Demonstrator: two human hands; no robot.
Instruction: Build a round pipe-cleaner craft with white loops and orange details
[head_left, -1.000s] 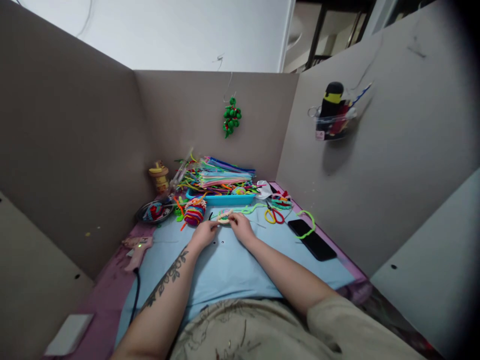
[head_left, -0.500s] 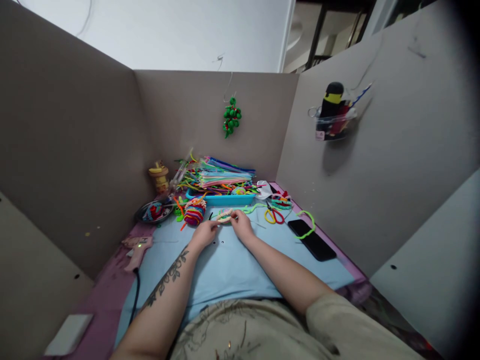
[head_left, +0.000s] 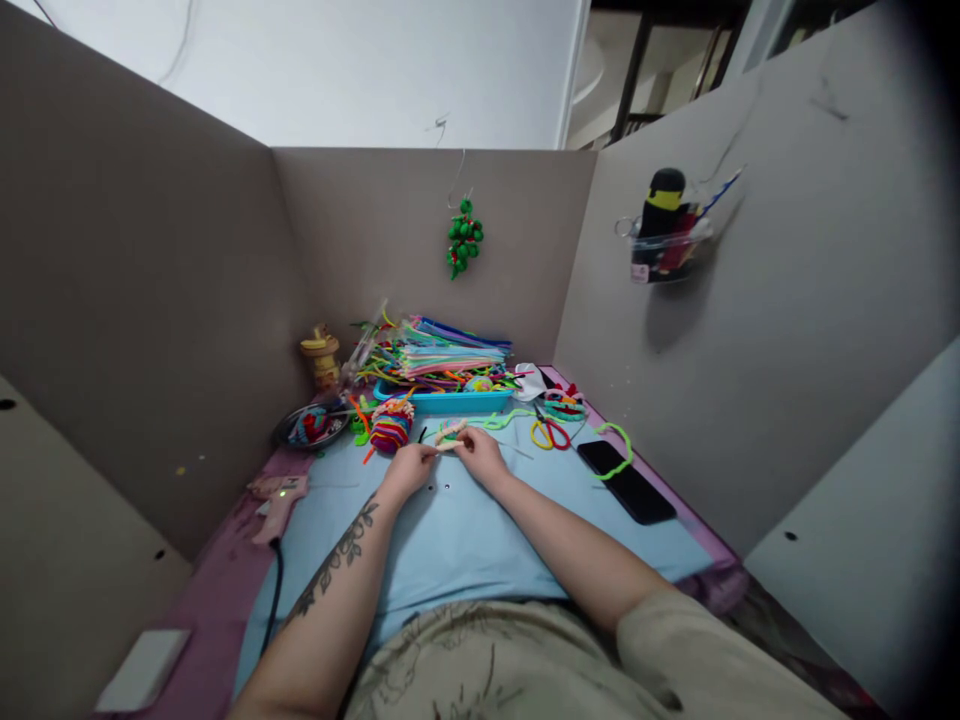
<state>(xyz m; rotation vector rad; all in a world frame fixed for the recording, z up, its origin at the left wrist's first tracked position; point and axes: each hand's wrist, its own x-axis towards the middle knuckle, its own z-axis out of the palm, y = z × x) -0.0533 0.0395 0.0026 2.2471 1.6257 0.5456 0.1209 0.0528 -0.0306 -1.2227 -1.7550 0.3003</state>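
Note:
Both hands meet over the light blue cloth. Between them is a cream pipe cleaner, with some green and pink fuzzy pieces around it. My left hand pinches its near left side with the fingertips. From the other side, my right hand grips it, the fingers covering part of the piece. Just below the hands lie two small eye-like beads. A striped, multicoloured pipe-cleaner bundle rests close to my left hand, and scissors with red and yellow handles lie right of my right hand.
A blue tray piled with pipe cleaners stands at the back. At left are a metal bowl and a corded pink glue gun. A phone with a green pipe cleaner over it lies right. Grey partitions enclose the table.
My right hand has shifted slightly left and down, and the cream pipe cleaner now shows as a more open loop. My left hand is almost where it was.

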